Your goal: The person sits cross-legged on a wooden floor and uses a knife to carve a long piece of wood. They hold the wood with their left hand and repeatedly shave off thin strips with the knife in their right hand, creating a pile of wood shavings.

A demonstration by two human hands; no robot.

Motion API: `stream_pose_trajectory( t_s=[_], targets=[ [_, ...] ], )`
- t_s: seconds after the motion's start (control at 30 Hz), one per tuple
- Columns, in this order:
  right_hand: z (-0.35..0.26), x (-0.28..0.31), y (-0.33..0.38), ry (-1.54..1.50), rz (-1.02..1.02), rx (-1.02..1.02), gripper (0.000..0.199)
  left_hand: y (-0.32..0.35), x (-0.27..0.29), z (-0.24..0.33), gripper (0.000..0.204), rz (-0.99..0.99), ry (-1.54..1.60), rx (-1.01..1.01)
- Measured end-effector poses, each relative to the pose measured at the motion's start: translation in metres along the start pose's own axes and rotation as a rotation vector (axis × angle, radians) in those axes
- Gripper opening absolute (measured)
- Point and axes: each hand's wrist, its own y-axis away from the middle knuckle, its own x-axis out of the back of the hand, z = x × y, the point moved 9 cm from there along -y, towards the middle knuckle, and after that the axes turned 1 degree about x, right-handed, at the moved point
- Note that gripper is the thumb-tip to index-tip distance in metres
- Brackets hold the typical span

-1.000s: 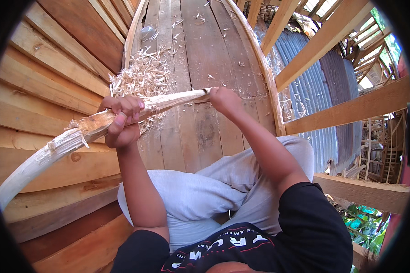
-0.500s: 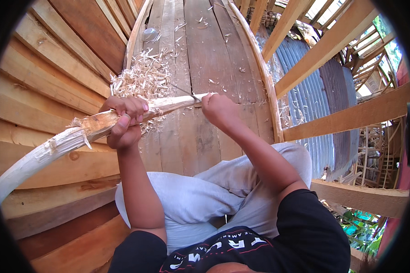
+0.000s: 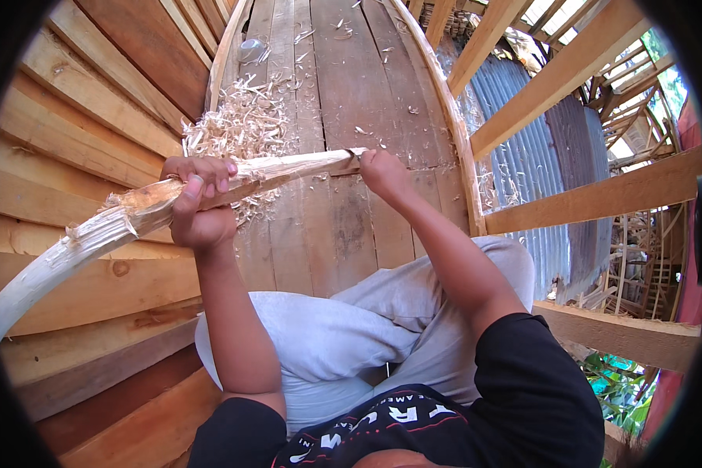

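A long, curved, pale wooden pole (image 3: 296,167), partly peeled and rough, slants across in front of me from the lower left. My left hand (image 3: 201,201) is wrapped round its middle, next to a browner, splintered patch. At the pole's far right end my right hand (image 3: 384,176) is closed in a fist on a knife, whose handle the fingers hide. Only a short piece of the dark, thin knife blade (image 3: 356,155) shows, lying against the wood. Beyond the left hand lies a heap of curled wood shavings (image 3: 238,129).
A plank floor (image 3: 359,86) stretches ahead, strewn with shavings. A clear round container (image 3: 251,51) lies at its far left. Stacked boards (image 3: 93,156) wall the left side. On the right stand a timber railing (image 3: 593,199) and corrugated metal sheets (image 3: 522,164). My crossed legs (image 3: 343,327) are below.
My right hand has slid slightly right with the knife, toward the pole's end. My left hand and the pole have shifted a little left. Less of the blade shows.
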Motion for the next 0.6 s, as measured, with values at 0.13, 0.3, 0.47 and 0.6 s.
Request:
stream_pose_trajectory(
  t_s=[0.13, 0.3, 0.47, 0.6],
  targets=[
    [-0.048, -0.001, 0.030, 0.021, -0.045, 0.132, 0.055, 0.004, 0.009, 0.005, 0.018, 0.025, -0.074, 0.001],
    [0.026, -0.005, -0.012, -0.006, 0.132, -0.026, 0.055, 0.001, 0.004, -0.001, 0.018, 0.091, -0.041, -0.013],
    [-0.043, 0.002, 0.031, 0.123, -0.036, 0.035, 0.054, 0.004, 0.012, 0.003, 0.017, 0.076, -0.036, -0.016],
    [0.024, -0.002, -0.012, 0.049, 0.124, -0.026, 0.053, 0.001, 0.004, 0.000, 0.018, 0.100, -0.029, -0.021]
  ],
)
